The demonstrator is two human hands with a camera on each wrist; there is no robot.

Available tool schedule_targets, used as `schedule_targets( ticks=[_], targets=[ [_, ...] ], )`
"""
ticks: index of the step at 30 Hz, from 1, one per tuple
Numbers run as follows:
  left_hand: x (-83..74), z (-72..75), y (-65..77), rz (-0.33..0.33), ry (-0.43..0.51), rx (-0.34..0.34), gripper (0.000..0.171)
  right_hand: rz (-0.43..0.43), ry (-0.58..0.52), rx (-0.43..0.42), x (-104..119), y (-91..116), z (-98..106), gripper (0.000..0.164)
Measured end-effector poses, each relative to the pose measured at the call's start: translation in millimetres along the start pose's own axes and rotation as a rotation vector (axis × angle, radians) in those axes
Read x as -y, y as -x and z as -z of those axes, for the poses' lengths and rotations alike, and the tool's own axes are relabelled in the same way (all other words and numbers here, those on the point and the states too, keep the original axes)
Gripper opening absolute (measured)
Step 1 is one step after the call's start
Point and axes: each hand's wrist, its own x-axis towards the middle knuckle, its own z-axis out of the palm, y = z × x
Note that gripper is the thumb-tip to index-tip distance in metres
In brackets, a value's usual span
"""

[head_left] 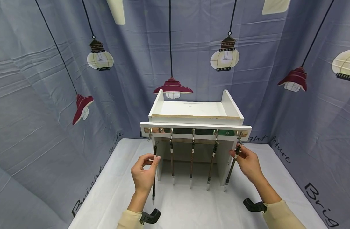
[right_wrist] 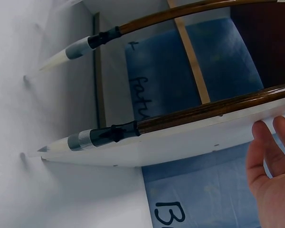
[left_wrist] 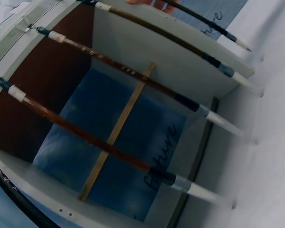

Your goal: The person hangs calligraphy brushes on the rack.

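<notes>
My left hand (head_left: 144, 173) pinches a dark-handled calligraphy brush (head_left: 154, 187) near its top. The brush's thin loop lies just right of the leftmost metal hook (head_left: 149, 135); whether they touch I cannot tell. On the right, the fingers of my right hand (head_left: 249, 163) hold the upper end of the rightmost brush (head_left: 230, 171), which hangs below its hook (head_left: 240, 137). In the right wrist view that brush (right_wrist: 180, 116) has a brown handle and white bristles with a grey tip. Three brown brushes hang between: left (head_left: 172, 159), middle (head_left: 191, 162), and right (head_left: 211, 162).
A white hook rail (head_left: 196, 124) runs across the front of a white wooden stand, with an open tray (head_left: 193, 109) on top. The stand rests on a white-covered table (head_left: 197, 210). Blue curtains (head_left: 197, 63) printed with lamps surround it. Black wrist straps (head_left: 150, 217) sit at the sleeves.
</notes>
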Motion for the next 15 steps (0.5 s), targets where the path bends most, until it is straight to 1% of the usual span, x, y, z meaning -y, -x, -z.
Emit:
schedule_targets(
  ticks=[3, 6, 10, 13, 15],
  targets=[
    [-5.7, 4.1, -5.9, 0.017, 0.006, -0.021, 0.022, 0.002, 0.000, -0.003, -0.9, 0.0, 0.0, 0.072],
    [5.3, 5.4, -4.7, 0.037, 0.010, -0.040, 0.023, 0.001, 0.000, -0.002, -1.6, 0.2, 0.7, 0.073],
    [26.7, 6.1, 0.9, 0.061, 0.019, -0.063, 0.025, 0.000, 0.001, 0.001, -1.2, 0.2, 1.3, 0.074],
    [32.4, 6.9, 1.8, 0.059, 0.024, -0.075, 0.026, 0.001, -0.002, 0.003, -1.2, -0.1, 1.4, 0.075],
    [32.4, 7.2, 0.9, 0.061, 0.023, -0.083, 0.026, 0.003, -0.001, 0.002, -1.5, -0.6, 1.4, 0.074]
  ],
)
